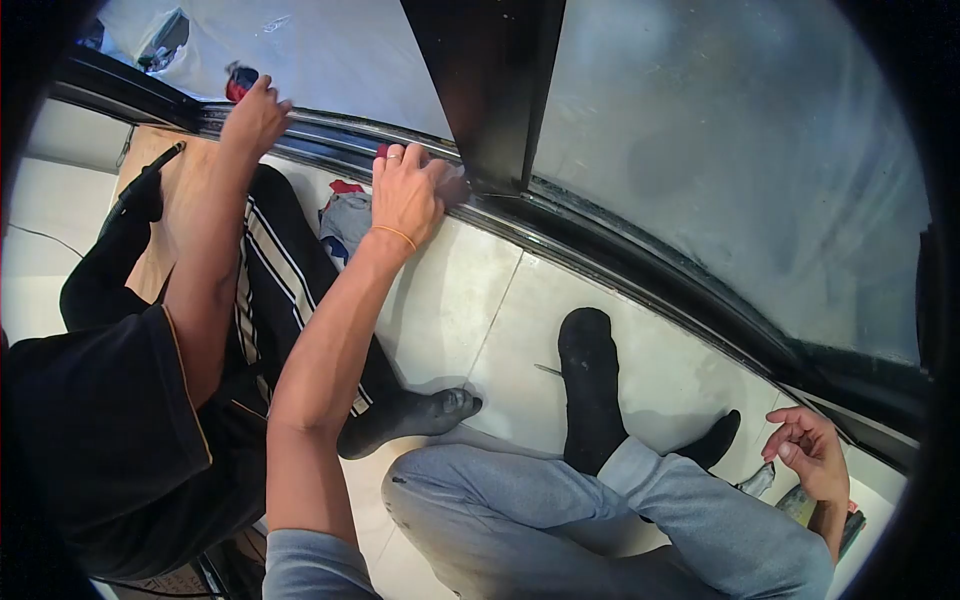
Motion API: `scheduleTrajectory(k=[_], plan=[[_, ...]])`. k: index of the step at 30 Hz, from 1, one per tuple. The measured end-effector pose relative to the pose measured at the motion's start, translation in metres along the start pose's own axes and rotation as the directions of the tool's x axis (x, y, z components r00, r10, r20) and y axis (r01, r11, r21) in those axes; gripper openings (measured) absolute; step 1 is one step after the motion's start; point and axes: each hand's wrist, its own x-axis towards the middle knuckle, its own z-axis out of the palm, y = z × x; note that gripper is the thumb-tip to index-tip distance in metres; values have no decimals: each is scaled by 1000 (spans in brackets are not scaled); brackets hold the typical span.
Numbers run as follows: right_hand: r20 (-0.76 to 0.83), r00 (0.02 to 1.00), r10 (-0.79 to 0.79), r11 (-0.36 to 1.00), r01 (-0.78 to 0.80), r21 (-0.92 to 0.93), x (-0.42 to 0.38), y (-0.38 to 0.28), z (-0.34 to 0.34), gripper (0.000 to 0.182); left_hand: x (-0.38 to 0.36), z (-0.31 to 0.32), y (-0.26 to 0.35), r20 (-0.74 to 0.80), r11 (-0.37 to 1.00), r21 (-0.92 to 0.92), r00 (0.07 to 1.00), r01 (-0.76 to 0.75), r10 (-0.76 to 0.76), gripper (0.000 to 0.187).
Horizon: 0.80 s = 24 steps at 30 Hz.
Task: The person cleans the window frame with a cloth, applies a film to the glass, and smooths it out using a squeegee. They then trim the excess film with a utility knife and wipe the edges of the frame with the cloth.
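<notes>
My left hand (405, 195), with a ring and an orange band at the wrist, presses down at the black sliding-door track (345, 140). Its fingers curl over a rag (382, 151), of which mainly a red bit shows. A pale blurred patch lies beside the fingers. At the far right, my right hand (808, 455) hovers by my knee, its fingers loosely bent and apart, with nothing seen in them. Just below its fingertips is a crumpled silvery thing (757, 482). A co-worker's hand (257, 118) holds a dark and red cloth (240, 82) against the glass further left.
A grey and red cloth (347, 218) lies on the tiled floor (455, 290) beside the co-worker's leg (290, 250). A black frame post (490, 90) divides the glass panels. My black-socked foot (590, 380) rests near a thin stick (547, 369). A wooden board (185, 180) is at left.
</notes>
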Motion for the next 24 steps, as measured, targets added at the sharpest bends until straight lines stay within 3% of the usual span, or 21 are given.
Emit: scheduleTrajectory(k=[3,6,9,10,13,14,17,21,24], plan=[[11,1000,-9,1000,8,22,1,-1,1,42,-5,-5,8,-110,996,81,994,22,-13,41],[10,1000,-7,1000,7,5,1,-1,0,43,-8,-5,18,-110,986,163,994,43,-25,44],[11,1000,2,1000,-2,2,2,2,-1,42,0,4,0,67,965,-122,972,232,-225,47],[13,1000,5,1000,-5,-1,2,2,-2,42,1,1,-1,-40,957,-190,972,221,-232,46],[6,1000,5,1000,-5,-7,1,2,-2,41,-2,2,9,-229,997,-64,971,50,-63,44],[0,1000,7,1000,-7,-3,1,2,-2,41,-3,6,9,-171,999,43,985,-7,15,41],[-4,1000,17,1000,-17,-17,1,4,-4,41,-6,-3,23,31,990,-99,995,101,-98,37],[-1,1000,11,1000,-11,-4,1,7,-4,41,0,-1,20,90,994,-67,993,83,-77,33],[1,1000,11,1000,-11,2,1,7,-4,42,19,5,22,135,984,-58,978,167,-158,28]])
